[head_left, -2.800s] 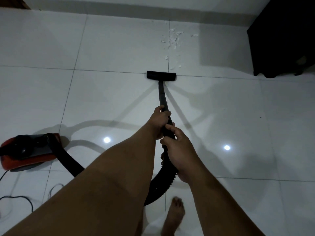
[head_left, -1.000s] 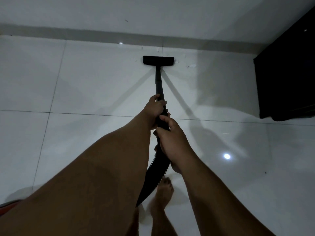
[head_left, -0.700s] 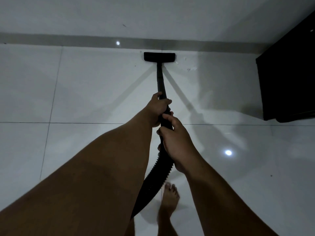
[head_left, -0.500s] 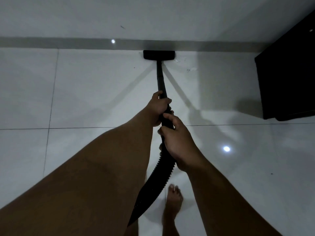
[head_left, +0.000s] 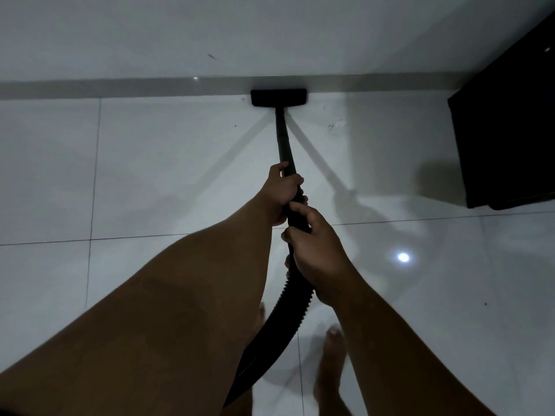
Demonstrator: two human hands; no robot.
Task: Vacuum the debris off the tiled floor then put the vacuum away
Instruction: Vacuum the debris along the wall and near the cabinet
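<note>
The black vacuum wand point(head_left: 283, 139) runs away from me to a flat black floor head point(head_left: 279, 97) pressed against the skirting at the wall. My left hand point(head_left: 282, 192) grips the wand higher up; my right hand point(head_left: 318, 253) grips it just behind, where the ribbed black hose point(head_left: 270, 334) begins. The hose drops between my arms toward the floor. A few small white debris specks point(head_left: 335, 126) lie on the glossy white tiled floor point(head_left: 168, 175) to the right of the head. The vacuum body is out of view.
A dark cabinet point(head_left: 510, 121) stands against the wall at the right. The white wall point(head_left: 270, 34) and grey skirting close the far side. My bare feet point(head_left: 332, 364) stand on the tiles below the hose. A ceiling light reflects on the tile at right.
I have stepped forward and pushed the floor head across the debris patch up to the skirting. Most of the white debris is gone, and the red vacuum body has left the view.
</note>
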